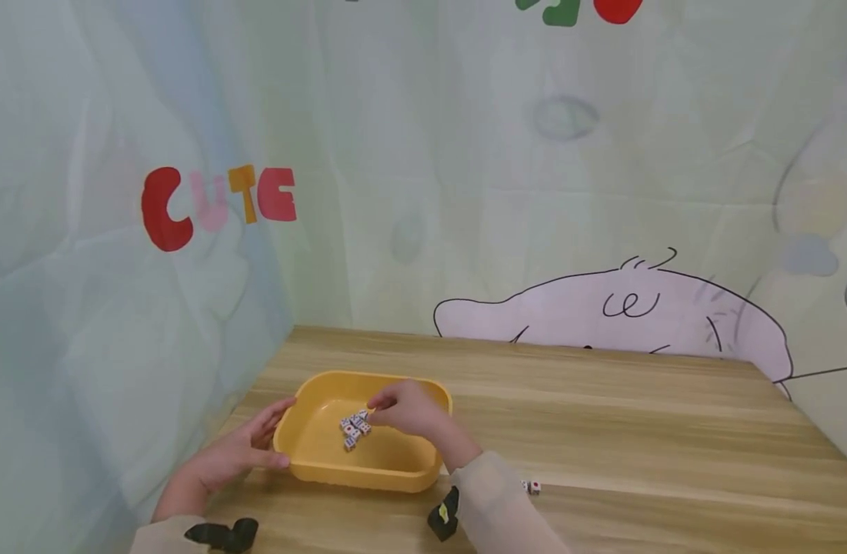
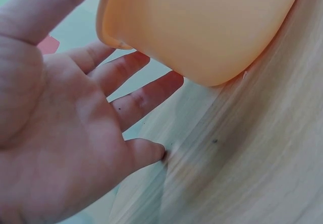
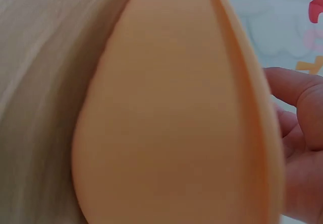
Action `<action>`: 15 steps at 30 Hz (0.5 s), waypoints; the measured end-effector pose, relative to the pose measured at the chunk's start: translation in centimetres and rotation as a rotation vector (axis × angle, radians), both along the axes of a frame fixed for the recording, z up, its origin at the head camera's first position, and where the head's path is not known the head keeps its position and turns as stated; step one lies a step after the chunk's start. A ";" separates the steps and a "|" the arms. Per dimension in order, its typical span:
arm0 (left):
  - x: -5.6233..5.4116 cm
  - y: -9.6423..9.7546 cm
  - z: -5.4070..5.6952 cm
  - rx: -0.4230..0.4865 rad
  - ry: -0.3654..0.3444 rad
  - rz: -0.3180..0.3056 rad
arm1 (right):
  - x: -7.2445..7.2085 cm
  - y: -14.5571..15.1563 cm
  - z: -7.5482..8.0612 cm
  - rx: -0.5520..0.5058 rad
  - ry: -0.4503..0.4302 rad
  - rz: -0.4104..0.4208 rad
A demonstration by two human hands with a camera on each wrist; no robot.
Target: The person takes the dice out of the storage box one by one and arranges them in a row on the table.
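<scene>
Toward the left of the wood-grained table [image 1: 638, 431], as seen from the head, a yellow basin [image 1: 361, 477] is set down with its open side up. Its left end is touched by the left hand [image 1: 232, 454], the thumb being laid at the near corner and the fingers at the far one, well apart from the thumb. Over the right part of the basin the right hand [image 1: 412, 412] is held, its bent fingers brought close to a small cluster of white dice [image 1: 350, 430] on the basin floor; whether a die is pinched cannot be told. More dice [image 1: 535, 488] can be seen on the table, just right of the right sleeve [image 1: 499, 492] and partly hidden by it. Behind, a pale cloth [image 1: 368, 154] is hung, its left side marked with the coloured letters CUTE [image 1: 241, 185].

By the left wrist camera the open palm is shown, with the fingers spread and the tips of some set against the basin's outer wall.

By the right wrist camera mostly the basin's outer wall is shown; the right hand is seen past the rim at the right, its fingertips partly hidden.
</scene>
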State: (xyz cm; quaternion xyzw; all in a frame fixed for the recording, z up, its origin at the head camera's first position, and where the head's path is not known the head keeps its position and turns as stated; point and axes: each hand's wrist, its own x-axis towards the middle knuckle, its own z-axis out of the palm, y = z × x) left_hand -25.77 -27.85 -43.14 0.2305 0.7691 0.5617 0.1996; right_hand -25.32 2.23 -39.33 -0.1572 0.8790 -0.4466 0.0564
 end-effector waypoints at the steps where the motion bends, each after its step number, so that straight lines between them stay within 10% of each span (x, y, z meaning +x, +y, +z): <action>1: 0.0 0.0 0.0 -0.012 0.006 0.005 | -0.1 -0.4 -0.2 -0.005 0.005 -0.004; 15: 0.0 0.0 -0.2 -0.040 0.005 0.009 | -0.9 -2.2 -2.0 0.028 -0.041 -0.139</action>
